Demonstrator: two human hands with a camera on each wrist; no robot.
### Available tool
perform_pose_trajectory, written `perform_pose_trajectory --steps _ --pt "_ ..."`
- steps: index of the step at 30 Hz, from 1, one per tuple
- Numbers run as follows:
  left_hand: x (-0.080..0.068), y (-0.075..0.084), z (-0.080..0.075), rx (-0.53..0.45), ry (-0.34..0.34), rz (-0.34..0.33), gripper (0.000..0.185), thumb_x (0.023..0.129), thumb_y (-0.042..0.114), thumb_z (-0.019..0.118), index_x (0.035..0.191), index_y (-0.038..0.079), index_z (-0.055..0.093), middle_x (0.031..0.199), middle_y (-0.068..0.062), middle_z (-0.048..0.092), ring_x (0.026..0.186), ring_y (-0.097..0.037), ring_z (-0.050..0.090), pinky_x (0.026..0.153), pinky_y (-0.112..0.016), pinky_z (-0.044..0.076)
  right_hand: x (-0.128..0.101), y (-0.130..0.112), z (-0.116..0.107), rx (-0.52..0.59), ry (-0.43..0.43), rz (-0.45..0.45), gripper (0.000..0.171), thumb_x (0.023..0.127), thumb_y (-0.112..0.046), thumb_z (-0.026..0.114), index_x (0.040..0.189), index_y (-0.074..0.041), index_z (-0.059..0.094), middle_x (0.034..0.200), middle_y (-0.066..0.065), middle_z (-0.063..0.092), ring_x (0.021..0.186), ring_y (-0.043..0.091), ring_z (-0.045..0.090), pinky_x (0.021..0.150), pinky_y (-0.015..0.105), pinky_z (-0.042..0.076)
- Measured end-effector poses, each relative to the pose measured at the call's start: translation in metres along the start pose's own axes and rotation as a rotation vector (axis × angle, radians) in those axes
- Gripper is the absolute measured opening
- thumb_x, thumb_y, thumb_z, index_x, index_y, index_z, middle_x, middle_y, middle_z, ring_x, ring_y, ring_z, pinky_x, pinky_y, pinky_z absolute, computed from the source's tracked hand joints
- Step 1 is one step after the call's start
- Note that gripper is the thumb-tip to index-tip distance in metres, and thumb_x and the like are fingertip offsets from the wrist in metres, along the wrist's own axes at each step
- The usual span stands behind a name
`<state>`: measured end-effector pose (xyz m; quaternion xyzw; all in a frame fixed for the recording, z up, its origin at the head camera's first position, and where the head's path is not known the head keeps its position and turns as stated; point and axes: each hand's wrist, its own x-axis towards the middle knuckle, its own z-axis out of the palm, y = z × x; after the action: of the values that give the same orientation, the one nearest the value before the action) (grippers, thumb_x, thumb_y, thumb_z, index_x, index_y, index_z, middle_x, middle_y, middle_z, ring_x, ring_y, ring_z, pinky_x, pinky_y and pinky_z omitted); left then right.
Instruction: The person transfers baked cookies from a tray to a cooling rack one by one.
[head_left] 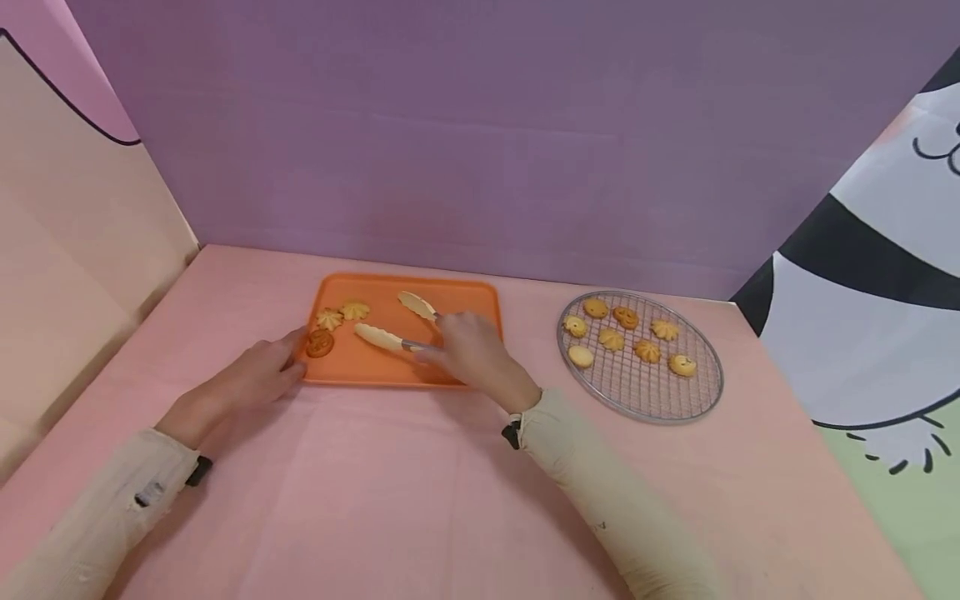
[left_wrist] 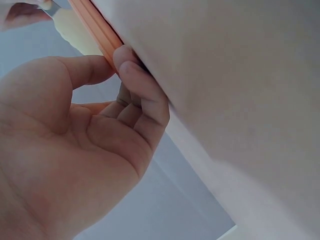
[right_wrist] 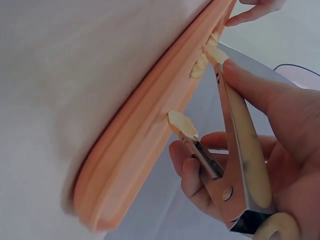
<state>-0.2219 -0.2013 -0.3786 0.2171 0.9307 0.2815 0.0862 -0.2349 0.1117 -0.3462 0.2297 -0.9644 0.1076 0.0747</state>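
The left hand [head_left: 258, 373] grips the left edge of an orange tray [head_left: 461, 293]; in the left wrist view its thumb meets the tray's rim [left_wrist: 95, 30], with fingers curled on the other side. Over the tray, the right hand [head_left: 480, 354] holds metal tongs [right_wrist: 232, 150] with cream tips, arms spread apart and nothing between them. At the tray's left end lie two flower-shaped cookies, one paler [head_left: 356, 310] and one beside it [head_left: 329, 319]. A darker round cookie [head_left: 320, 342] sits just below them, close to the left fingers.
A round wire cooling rack [head_left: 637, 400] stands right of the tray, bearing several cookies spread apart, among them a pale oval one [head_left: 581, 357]. Pink cloth [head_left: 375, 500] covers the table. A purple wall [head_left: 480, 150] rises behind, with printed panels at both sides.
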Motion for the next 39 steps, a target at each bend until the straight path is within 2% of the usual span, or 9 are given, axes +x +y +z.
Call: perform_pose_trajectory --steps 11,19,24,29,34,39 --pt "-0.001 -0.001 0.002 0.013 0.003 -0.013 0.064 0.098 0.009 0.050 0.151 -0.013 0.022 0.065 -0.002 0.048 0.055 -0.015 0.049 0.057 -0.032 0.041 0.012 -0.015 0.014 0.072 -0.014 0.057 0.038 0.083 -0.041 0.079 0.087 -0.005 0.067 0.065 0.000 0.057 0.053 0.013 0.054 0.047 0.024 0.041" --pt "-0.001 -0.001 0.001 0.070 0.022 -0.013 0.064 0.098 0.010 0.051 0.150 -0.015 0.024 0.064 -0.001 0.043 0.061 -0.017 0.049 0.067 -0.036 0.042 0.025 -0.027 0.019 0.050 -0.034 0.045 0.035 0.086 -0.041 0.076 0.082 -0.008 0.065 0.065 -0.002 0.057 0.055 0.013 0.053 0.049 0.023 0.041" --pt "-0.001 0.001 0.003 0.077 0.027 -0.016 0.064 0.098 0.010 0.051 0.149 -0.015 0.025 0.065 0.000 0.041 0.065 -0.018 0.050 0.071 -0.038 0.042 0.030 -0.031 0.022 0.022 -0.009 0.038 0.033 0.087 -0.040 0.076 0.082 -0.008 0.068 0.067 -0.001 0.060 0.056 0.012 0.054 0.051 0.025 0.043" --pt "-0.001 0.001 0.002 0.069 0.024 -0.025 0.064 0.098 0.011 0.051 0.150 -0.014 0.024 0.065 -0.001 0.042 0.062 -0.017 0.048 0.066 -0.035 0.041 0.030 -0.029 0.024 0.018 0.031 0.023 0.030 0.087 -0.036 0.077 0.083 -0.007 0.068 0.069 0.001 0.061 0.058 0.014 0.055 0.053 0.027 0.045" --pt "0.001 0.001 0.002 0.025 0.014 -0.023 0.065 0.098 0.011 0.051 0.151 -0.014 0.023 0.065 -0.002 0.044 0.057 -0.016 0.046 0.057 -0.032 0.040 0.030 -0.029 0.023 -0.039 0.050 0.011 0.026 0.089 -0.034 0.075 0.089 -0.008 0.071 0.074 0.002 0.065 0.064 0.017 0.059 0.057 0.031 0.048" --pt "0.002 0.001 0.001 0.022 0.027 -0.001 0.064 0.098 0.010 0.052 0.150 -0.014 0.024 0.064 -0.001 0.045 0.056 -0.015 0.047 0.056 -0.031 0.039 0.030 -0.034 0.023 -0.056 0.051 0.027 0.025 0.090 -0.034 0.074 0.090 -0.009 0.073 0.077 0.002 0.067 0.064 0.017 0.061 0.055 0.032 0.051"
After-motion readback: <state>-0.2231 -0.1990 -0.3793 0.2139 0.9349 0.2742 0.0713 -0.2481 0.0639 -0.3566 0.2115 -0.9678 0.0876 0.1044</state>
